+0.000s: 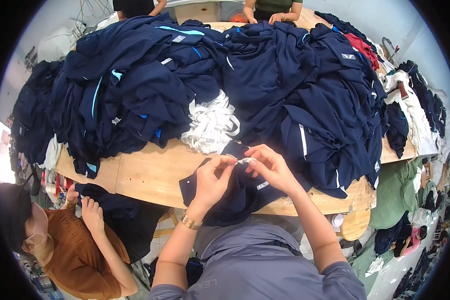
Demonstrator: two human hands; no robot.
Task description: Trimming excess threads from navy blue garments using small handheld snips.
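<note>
Over the near edge of the table, my left hand and my right hand meet with thumbs and fingertips pinched. A small white strip is stretched between them, each hand gripping one end. Below them a dark navy garment lies partly on the table and hangs over its edge toward my lap. Just beyond my fingers sits a heap of loose white strips. Whether the strip is attached to the garment is hidden by my fingers.
Large piles of navy garments cover the wooden table at left, with more garments at right. A masked co-worker in a brown shirt sits close on my left. Two people stand across the table. A wooden stool is at right.
</note>
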